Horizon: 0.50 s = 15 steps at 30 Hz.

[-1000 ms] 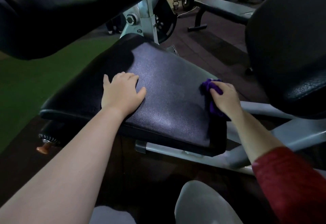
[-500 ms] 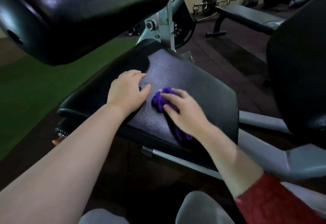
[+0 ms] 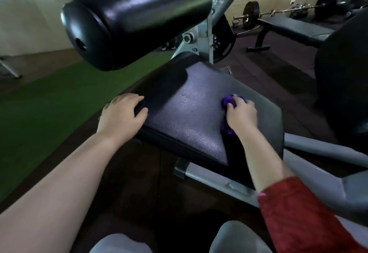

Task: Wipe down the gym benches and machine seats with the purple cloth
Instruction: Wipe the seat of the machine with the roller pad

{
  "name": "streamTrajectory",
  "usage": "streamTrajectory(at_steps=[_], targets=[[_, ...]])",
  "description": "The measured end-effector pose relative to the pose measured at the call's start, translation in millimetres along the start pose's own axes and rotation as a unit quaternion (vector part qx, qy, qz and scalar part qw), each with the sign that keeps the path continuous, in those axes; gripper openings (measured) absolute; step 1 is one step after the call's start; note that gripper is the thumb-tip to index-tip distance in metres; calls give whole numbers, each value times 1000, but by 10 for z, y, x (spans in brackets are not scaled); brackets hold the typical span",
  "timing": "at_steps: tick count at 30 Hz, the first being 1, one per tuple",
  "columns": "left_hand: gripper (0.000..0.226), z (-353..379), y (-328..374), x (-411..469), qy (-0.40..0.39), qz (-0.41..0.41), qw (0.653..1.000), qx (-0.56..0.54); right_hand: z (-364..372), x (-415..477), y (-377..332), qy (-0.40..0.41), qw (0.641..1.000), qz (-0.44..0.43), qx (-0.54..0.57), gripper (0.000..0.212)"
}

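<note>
Cloth: purple cloth (image 3: 229, 101), bunched into a wad, on the right half of the machine seat (image 3: 191, 117).
Cloth axis: elongated. One end shows past the fingertips, the other under the wrist, so it runs near-to-far along the hand and points at the seat's far edge.
Right grip: right hand (image 3: 242, 114) has its fingers curled over the wad, clamped on it and pressing it to the pad.
Left hand: left hand (image 3: 121, 113) rests on the seat's left edge with relaxed fingers, holding nothing, well apart from the cloth.
Key relation: bare pad lies left of the cloth, between the hands. The right hand is nearer.
Next move (judgement): a leftward sweep, broadside to the wad's axis.
Overhead: roller pad (image 3: 135, 24) overhangs the far-left seat. Clearance cannot be told.
</note>
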<state>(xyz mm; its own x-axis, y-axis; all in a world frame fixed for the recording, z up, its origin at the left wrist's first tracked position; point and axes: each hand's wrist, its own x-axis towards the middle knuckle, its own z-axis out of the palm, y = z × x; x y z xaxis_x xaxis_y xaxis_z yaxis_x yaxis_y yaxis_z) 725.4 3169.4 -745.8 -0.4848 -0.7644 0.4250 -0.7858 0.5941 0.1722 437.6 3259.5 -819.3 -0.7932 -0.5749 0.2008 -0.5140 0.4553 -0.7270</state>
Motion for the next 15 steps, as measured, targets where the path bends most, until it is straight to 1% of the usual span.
streamTrajectory(at_steps=[4,6,8,9,11,15], targets=[[38,-196,-262,-228,4,-71,997,-1,470,-281,-957,-53,989,-131,46,36],[35,-304,-373,-302,5,-97,995,-2,644,-541,-1363,-72,974,-207,60,36],[33,-406,-452,-341,16,-109,994,-1,761,-797,-1608,-87,957,-271,56,34],[35,-445,-480,-348,21,-111,994,3,797,-894,-1660,-87,952,-290,51,33],[38,-492,-486,-345,26,-110,993,11,791,-1009,-1640,-77,949,-299,59,31],[34,-433,-364,-289,22,-91,996,-6,582,-1120,-1248,-73,940,-321,90,30]])
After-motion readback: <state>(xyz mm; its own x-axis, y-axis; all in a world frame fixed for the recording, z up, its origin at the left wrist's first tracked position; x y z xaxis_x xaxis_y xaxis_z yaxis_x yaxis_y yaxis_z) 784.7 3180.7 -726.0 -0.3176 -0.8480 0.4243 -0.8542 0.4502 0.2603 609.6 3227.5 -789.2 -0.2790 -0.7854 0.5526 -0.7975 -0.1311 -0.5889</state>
